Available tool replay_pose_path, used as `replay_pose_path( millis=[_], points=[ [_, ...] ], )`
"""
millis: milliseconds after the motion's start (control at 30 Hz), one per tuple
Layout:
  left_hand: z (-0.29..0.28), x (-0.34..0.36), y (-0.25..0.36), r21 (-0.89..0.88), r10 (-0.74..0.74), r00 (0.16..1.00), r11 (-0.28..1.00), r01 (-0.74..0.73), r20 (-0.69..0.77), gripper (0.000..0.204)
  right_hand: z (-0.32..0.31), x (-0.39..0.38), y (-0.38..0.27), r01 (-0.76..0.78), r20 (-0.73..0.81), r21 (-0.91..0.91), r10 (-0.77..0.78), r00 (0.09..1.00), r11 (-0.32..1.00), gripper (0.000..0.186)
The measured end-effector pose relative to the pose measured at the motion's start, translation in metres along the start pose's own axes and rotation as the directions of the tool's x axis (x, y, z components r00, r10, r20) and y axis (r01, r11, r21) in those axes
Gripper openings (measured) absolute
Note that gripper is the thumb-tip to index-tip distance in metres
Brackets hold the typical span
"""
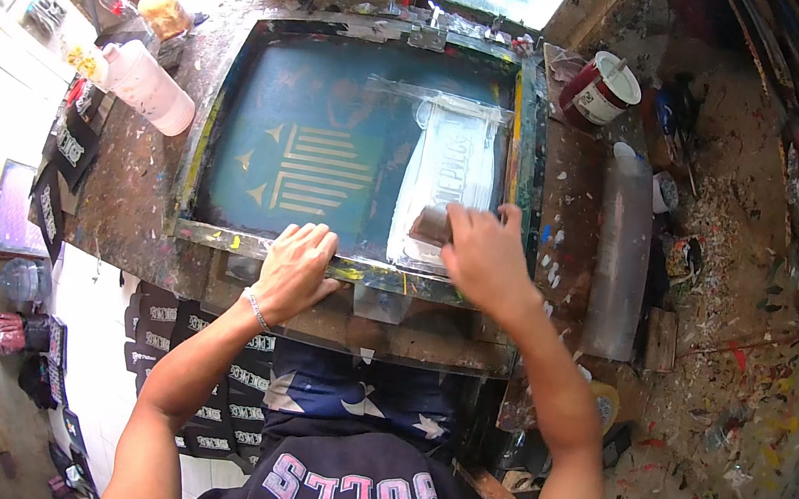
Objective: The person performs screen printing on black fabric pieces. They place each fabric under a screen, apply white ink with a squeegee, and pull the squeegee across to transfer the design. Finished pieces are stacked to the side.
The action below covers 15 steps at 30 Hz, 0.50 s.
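Observation:
A screen printing frame (299, 249) with a dark green-blue mesh (260, 80) lies on the paint-spotted table in front of me. Pale stripes and star shapes form a stencil design (329, 175) on its left half. White ink (447, 155) covers a tall patch on the right half, with lettering showing through. My right hand (485, 251) grips a squeegee (433, 224) at the near part of the white ink; its fingers hide much of the tool. On the frame's near edge rests my left hand (293, 276), fingers stretched over the rim and thumb apart, a bracelet at the wrist.
A pink bottle (149, 85) stands left of the frame, a spray bottle (161, 8) behind it. Right of the frame are a paint tub (602, 89) and a long grey translucent strip (622, 249). Printed dark pieces (217, 407) lie below the table's near edge.

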<state>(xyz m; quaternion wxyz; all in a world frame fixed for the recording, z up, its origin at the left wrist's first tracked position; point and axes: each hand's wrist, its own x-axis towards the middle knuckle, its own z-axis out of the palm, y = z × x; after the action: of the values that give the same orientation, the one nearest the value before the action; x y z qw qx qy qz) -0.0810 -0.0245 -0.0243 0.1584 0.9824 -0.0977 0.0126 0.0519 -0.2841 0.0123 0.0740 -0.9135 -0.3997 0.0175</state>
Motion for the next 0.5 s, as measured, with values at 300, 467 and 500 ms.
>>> replay_pose_path(
  millis=[300, 467, 500],
  points=[
    [-0.002, 0.005, -0.002, -0.032, 0.012, 1.0, 0.999, -0.011, 0.022, 0.05, -0.001, -0.012, 0.004, 0.052, 0.026, 0.18, -0.058, 0.998, 0.982, 0.032],
    [0.003, 0.004, -0.014, -0.105, 0.026, 1.0, 0.994, -0.024, 0.015, 0.055, 0.023, -0.005, 0.01, 0.039, -0.218, -0.058, -0.051, 0.975, 0.998, 0.033],
    [0.005, 0.006, -0.018, -0.131, 0.03, 0.999, 0.991, -0.027, 0.024, 0.056, 0.027, 0.009, 0.021, 0.046, -0.275, -0.077, -0.066, 0.959, 0.996, 0.032]
  ],
)
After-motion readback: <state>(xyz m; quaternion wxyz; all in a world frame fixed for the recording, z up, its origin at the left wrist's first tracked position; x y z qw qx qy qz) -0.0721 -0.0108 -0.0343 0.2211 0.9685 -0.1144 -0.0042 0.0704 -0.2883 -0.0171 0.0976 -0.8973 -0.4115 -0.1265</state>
